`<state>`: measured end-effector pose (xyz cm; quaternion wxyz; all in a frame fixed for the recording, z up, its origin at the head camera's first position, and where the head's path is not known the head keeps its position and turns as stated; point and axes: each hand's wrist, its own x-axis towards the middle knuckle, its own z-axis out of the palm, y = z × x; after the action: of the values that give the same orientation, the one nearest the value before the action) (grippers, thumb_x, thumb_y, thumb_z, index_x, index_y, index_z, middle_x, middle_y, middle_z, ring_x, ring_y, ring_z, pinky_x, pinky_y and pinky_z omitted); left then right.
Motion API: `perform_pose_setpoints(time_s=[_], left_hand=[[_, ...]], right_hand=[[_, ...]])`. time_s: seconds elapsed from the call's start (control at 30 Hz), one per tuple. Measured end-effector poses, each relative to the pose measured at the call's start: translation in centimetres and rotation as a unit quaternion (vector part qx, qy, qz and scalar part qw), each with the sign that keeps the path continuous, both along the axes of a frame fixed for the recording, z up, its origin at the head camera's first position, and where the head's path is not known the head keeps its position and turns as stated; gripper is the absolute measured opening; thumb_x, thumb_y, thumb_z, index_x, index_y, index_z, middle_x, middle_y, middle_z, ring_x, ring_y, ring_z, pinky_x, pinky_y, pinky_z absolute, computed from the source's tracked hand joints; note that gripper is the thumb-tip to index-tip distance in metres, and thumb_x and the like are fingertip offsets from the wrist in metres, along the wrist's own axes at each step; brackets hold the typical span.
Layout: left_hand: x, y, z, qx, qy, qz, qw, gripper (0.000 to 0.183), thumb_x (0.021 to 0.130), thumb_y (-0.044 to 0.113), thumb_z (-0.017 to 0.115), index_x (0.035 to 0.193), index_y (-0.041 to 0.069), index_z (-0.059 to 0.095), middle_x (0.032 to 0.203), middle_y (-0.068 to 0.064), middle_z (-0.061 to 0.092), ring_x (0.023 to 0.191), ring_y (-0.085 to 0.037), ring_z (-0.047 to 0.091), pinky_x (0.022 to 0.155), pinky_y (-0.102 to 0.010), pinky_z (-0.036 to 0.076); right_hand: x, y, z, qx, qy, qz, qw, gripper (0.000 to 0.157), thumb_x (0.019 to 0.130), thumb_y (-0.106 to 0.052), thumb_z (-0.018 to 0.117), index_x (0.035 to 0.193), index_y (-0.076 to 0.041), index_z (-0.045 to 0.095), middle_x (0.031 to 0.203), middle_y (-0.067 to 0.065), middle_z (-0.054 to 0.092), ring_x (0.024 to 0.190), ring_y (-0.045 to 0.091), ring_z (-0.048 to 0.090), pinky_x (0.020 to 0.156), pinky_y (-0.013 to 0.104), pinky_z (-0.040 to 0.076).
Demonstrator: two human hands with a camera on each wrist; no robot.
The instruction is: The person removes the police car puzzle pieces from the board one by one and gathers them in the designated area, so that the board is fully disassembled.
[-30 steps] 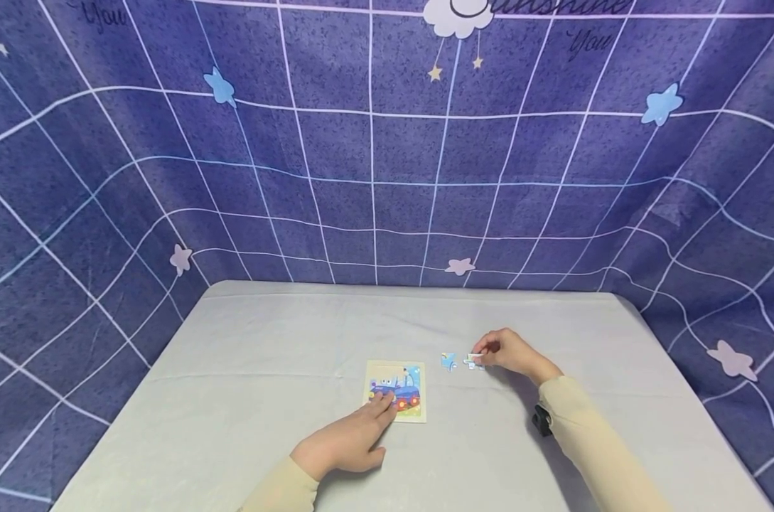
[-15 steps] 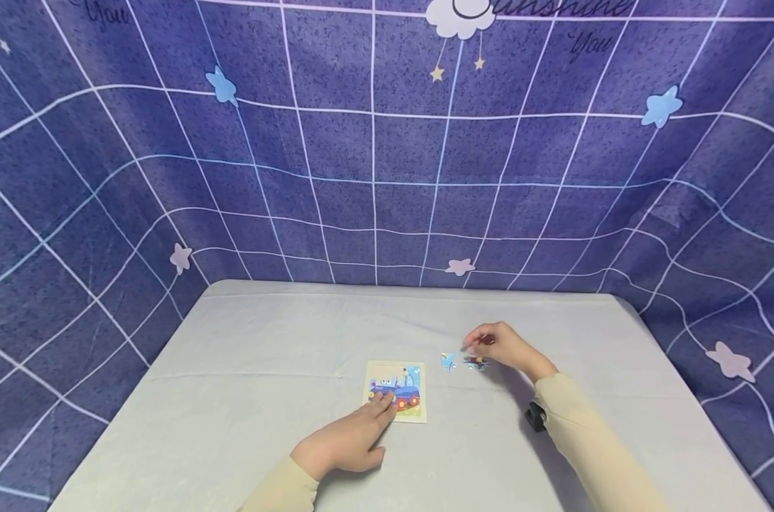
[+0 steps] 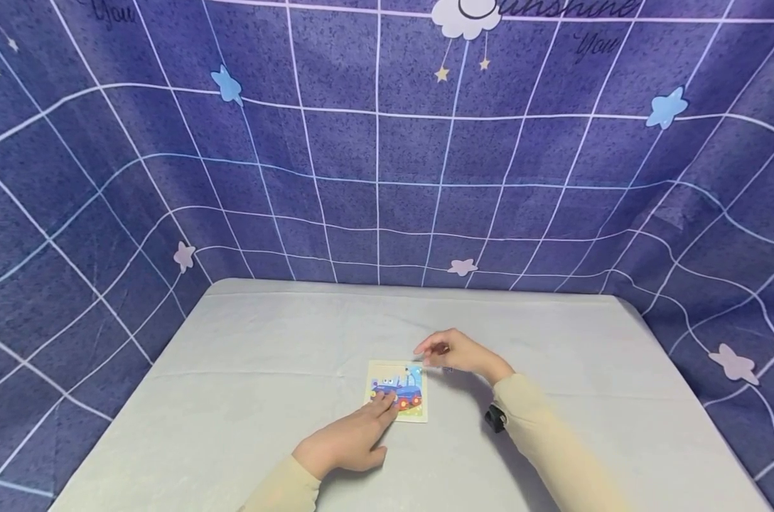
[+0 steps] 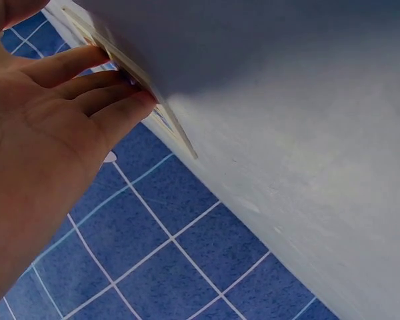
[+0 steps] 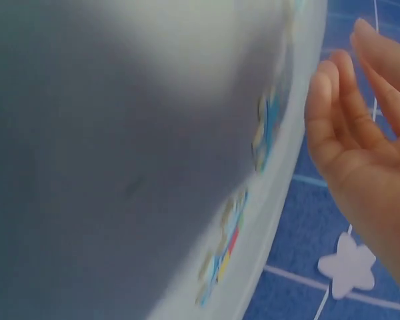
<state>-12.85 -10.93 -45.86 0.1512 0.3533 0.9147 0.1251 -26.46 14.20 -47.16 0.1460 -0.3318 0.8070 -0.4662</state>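
A square wooden jigsaw puzzle (image 3: 414,390) with a blue cartoon vehicle on it lies on the table. My left hand (image 3: 351,437) rests on its lower left part, fingers stretched out and pressing the picture. In the left wrist view the fingertips (image 4: 137,100) touch the board's face. Above the puzzle's top right corner hovers my right hand (image 3: 457,352), index finger and thumb apart. No piece shows between its fingers (image 5: 353,100) in the right wrist view. Two loose puzzle pieces lie on the table there, one mostly blue (image 5: 265,130), the other with red and yellow (image 5: 228,247).
A pale cloth covers the table (image 3: 265,341). Behind it and at both sides hangs a dark blue curtain (image 3: 335,206) with white grid lines and stars. A black wrist camera (image 3: 495,418) sits under my right sleeve.
My right hand has left the loose pieces and moved left to the puzzle's top right corner, now covering most of the pieces in the head view. The left hand stays on the puzzle.
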Motion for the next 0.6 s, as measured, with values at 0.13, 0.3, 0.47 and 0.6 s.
perform_pose_setpoints(time_s=[0.13,0.3,0.47,0.6], left_hand=[[-0.1,0.0,0.0,-0.001,-0.004,0.001,1.0,0.063,0.088,0.019,0.061,0.142,-0.006,0.041,0.152,-0.023,0.029,0.142,-0.036,0.025,0.115,-0.041,0.027],[-0.1,0.1,0.0,-0.002,-0.004,0.0,1.0,0.062,0.088,0.019,0.06,0.141,-0.006,0.041,0.152,-0.023,0.029,0.142,-0.036,0.025,0.115,-0.04,0.027],[-0.1,0.0,0.0,-0.002,-0.001,0.0,1.0,0.062,0.088,0.019,0.061,0.142,-0.007,0.041,0.153,-0.023,0.029,0.142,-0.036,0.025,0.115,-0.041,0.027],[-0.1,0.0,-0.1,-0.004,0.001,0.001,1.0,0.063,0.088,0.019,0.061,0.141,-0.007,0.041,0.153,-0.023,0.029,0.142,-0.036,0.025,0.115,-0.041,0.026]], right_hand=[[0.3,-1.2,-0.4,0.019,-0.015,0.015,1.0,0.025,0.082,0.0,0.07,0.107,0.003,0.07,0.094,0.016,0.065,0.085,0.017,0.059,0.076,0.025,0.052],[0.6,-2.1,-0.8,0.064,-0.006,0.019,0.998,0.025,0.081,-0.002,0.071,0.106,-0.003,0.072,0.091,0.01,0.06,0.083,0.016,0.053,0.074,0.025,0.048],[0.7,-2.5,-1.1,0.092,0.019,0.032,0.995,0.023,0.081,-0.004,0.074,0.104,-0.007,0.074,0.089,0.007,0.056,0.082,0.017,0.049,0.074,0.024,0.044],[0.8,-2.6,-1.1,0.108,0.025,0.032,0.993,0.021,0.081,-0.005,0.074,0.101,-0.009,0.075,0.09,0.006,0.055,0.082,0.016,0.048,0.074,0.023,0.044]])
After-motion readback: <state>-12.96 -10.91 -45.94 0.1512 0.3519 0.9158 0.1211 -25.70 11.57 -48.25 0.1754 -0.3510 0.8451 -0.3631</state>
